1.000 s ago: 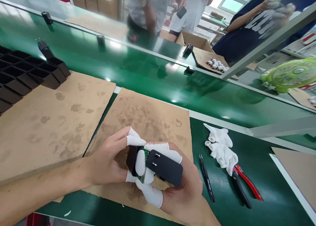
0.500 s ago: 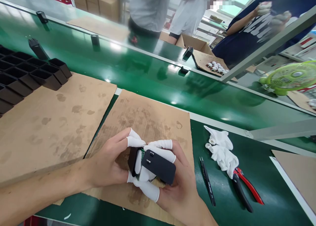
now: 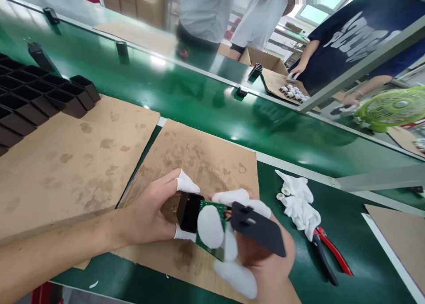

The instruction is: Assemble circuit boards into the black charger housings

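Note:
My left hand, wearing white finger cots, grips a small black plastic housing whose open end faces right. My right hand, in finger cots too, holds a green circuit board with a large white blob on its face. The board's left edge is at the mouth of the housing; how far it reaches in, I cannot tell. A flat black plug cover with metal prongs lies over the right fingers. Short red wires show between board and cover.
Cardboard sheets cover the bench. Black housings stand in rows at left. Pliers and white finger cots lie at right. Beyond runs a green conveyor carrying black parts. Co-workers stand across it, near a green fan.
My right hand has moved right with the plug cover, away from the housing, showing more of the circuit board. The tweezers at right are now out of sight. A co-worker's hands have lowered.

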A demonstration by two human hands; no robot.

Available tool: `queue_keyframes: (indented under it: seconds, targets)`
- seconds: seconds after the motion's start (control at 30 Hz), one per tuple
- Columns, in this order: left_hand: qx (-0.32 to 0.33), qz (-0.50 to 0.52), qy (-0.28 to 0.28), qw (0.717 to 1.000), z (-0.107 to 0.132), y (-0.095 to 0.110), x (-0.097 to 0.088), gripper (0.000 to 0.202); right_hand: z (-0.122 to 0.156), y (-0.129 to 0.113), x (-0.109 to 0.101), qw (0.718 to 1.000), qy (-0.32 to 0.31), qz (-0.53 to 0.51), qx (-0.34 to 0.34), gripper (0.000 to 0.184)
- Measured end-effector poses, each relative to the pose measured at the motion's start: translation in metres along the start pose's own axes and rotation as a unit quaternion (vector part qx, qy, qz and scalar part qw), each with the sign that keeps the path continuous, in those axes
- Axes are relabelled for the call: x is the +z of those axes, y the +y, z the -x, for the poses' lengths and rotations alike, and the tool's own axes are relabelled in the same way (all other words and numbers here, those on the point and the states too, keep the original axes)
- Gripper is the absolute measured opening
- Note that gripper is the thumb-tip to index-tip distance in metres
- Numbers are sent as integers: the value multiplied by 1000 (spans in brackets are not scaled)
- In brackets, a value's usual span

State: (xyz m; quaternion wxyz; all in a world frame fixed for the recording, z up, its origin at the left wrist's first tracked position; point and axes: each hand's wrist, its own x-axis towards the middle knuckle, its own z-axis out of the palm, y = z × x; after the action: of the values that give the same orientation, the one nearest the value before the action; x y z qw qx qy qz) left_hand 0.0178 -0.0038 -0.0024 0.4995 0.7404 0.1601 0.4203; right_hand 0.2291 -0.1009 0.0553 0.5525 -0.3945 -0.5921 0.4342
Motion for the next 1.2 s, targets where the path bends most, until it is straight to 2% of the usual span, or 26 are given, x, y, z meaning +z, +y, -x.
queue_keyframes:
  seconds: [0.07, 0.2, 0.23, 0.47, 0.67, 0.87, 1.0, 1.2]
  targets:
    - [13, -7, -2, 1000, -2, 2, 0, 52, 0, -3, -4, 1000, -4, -9, 4, 37]
    - [34, -7, 1, 999, -3, 2, 1, 53, 0, 0, -6, 998, -11, -32, 48, 67]
    - [37, -8, 1, 999, -3, 1, 1, 53, 0, 1, -5, 998, -12, -32, 57, 71]
    - [24, -10, -7, 1000, 2, -2, 1, 54, -2, 0, 4, 998, -8, 31, 56, 69]
    - [30, -32, -1, 999, 0, -2, 0, 55, -2, -1, 4, 996, -13, 75, 39, 67]
    - [30, -44, -1, 999, 0, -1, -1, 54, 0, 5, 3, 997, -2, 62, 37, 71]
    - [28, -37, -5, 999, 1, 0, -1, 55, 1, 6, 3, 994, 6, 101, 31, 75]
    - [22, -46, -8, 999, 2, 0, -1, 53, -2, 5, 2, 986, -13, 164, 3, 70]
